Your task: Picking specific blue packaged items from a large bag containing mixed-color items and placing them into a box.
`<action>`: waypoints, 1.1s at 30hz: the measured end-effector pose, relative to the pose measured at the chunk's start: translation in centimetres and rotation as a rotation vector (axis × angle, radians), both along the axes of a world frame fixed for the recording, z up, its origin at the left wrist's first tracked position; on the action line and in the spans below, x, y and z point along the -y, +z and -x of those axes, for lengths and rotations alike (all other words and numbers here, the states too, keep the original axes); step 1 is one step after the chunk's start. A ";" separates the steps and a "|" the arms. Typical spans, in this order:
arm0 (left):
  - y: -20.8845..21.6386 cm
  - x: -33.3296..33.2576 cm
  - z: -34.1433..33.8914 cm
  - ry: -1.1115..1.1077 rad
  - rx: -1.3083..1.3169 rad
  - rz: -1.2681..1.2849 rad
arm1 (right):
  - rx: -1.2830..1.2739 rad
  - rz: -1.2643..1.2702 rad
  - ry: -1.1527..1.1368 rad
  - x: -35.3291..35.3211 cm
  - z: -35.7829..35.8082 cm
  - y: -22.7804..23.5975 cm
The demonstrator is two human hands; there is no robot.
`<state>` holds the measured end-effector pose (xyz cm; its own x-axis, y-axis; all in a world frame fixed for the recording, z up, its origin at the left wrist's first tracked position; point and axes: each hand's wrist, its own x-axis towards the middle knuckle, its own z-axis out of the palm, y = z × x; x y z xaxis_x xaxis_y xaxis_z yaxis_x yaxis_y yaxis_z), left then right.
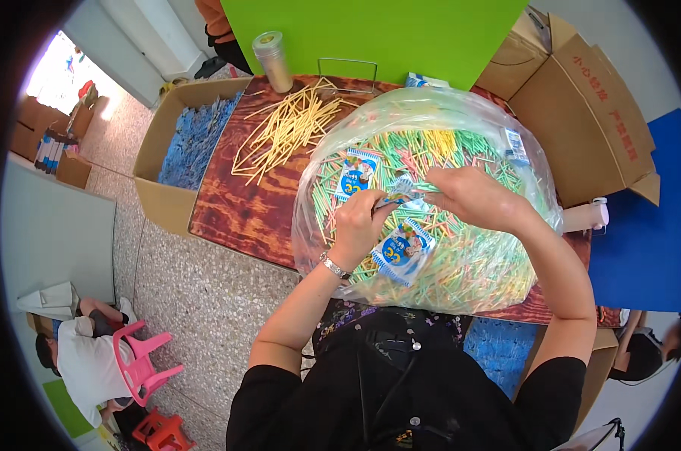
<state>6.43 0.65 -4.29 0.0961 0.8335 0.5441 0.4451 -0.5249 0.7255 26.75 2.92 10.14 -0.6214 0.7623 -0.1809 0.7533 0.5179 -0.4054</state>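
A large clear plastic bag (333,161), spread open on the table, is full of thin pastel sticks (460,146) in green, pink and yellow. Above it, my left hand (357,225) is closed on a small blue-and-white packet (395,198), holding it at a tilt. My right hand (479,197) is closed by the packet's upper end, with pale green sticks showing at its fingertips; how many it holds is hidden. Two more blue-and-white packets lie on the sticks, a flat packet (357,173) beyond my left hand and a nearer packet (403,252) below my hands.
Loose yellow sticks (291,128) lie on the red-brown table (224,199) beside a lidded clear jar (273,64). A carton (164,199) of blue wrappers stands at left, an open carton (573,113) at right. A pink chair (141,364) and a seated person (96,361) are lower left.
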 end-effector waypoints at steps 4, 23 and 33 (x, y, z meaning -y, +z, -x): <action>-0.1 0.1 0.3 0.028 -0.073 -0.113 | 0.106 -0.049 0.006 -0.7 0.4 0.1; 0.3 -0.4 -0.3 -0.041 -0.007 -0.165 | 0.358 -0.152 0.277 -2.1 2.7 4.4; -0.2 -0.2 1.3 -0.159 0.036 0.031 | -0.477 -0.161 0.068 -1.2 0.3 -5.0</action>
